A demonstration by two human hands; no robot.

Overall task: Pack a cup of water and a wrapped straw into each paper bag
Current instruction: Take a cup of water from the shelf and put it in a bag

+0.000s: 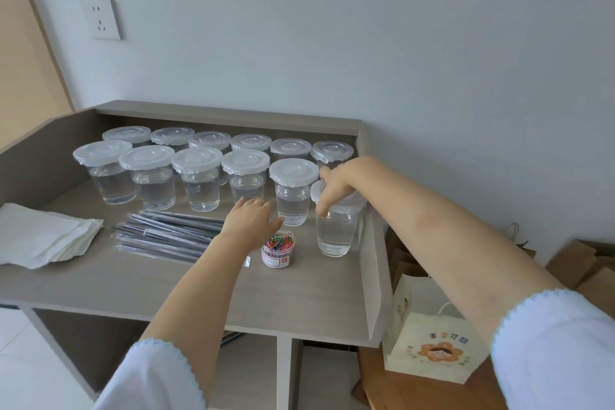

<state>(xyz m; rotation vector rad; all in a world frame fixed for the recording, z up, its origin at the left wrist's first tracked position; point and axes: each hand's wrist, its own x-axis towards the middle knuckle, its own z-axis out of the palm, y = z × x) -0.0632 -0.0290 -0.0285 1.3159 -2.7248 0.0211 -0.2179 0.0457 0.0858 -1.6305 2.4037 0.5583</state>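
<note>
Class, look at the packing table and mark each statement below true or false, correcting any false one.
1. The right hand grips a lidded cup of water by its top. True.
2. The left hand holds a wrapped straw. False: it hovers open near the wrapped straws, holding nothing.
3. The jar of paper clips stands in front of the cups. True.
4. The printed paper bag sits on the table. False: it stands below, to the table's right.
</note>
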